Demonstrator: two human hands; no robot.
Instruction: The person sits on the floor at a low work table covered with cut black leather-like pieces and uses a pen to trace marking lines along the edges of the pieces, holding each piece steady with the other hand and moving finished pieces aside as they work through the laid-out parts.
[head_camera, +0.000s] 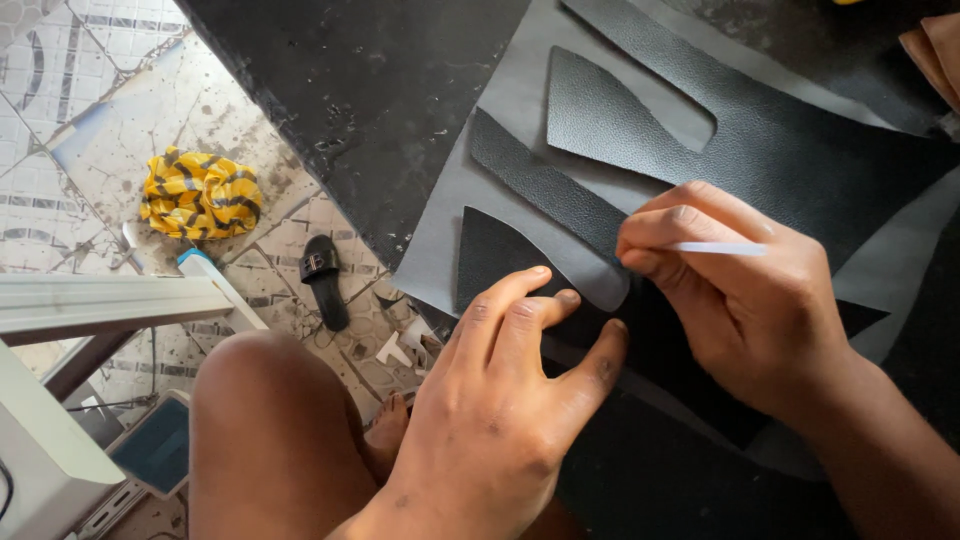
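My left hand (515, 385) presses flat on a black textured leather piece (497, 255) that lies on a grey sheet (500, 130) spread over a dark worktable (370, 90). My right hand (735, 290) grips a thin white pen-like marker (715, 248), its tip hidden by my fingers near the edge of the leather. Around my hands lie cut black leather shapes, one large one (760, 130) to the upper right.
Below the table edge is a tiled floor with a yellow-and-black striped cloth (200, 193), a black sandal (322, 280) and paper scraps (395, 348). My bare knee (270, 420) is at bottom left, next to a white frame (100, 300). Tan material (935, 50) sits at top right.
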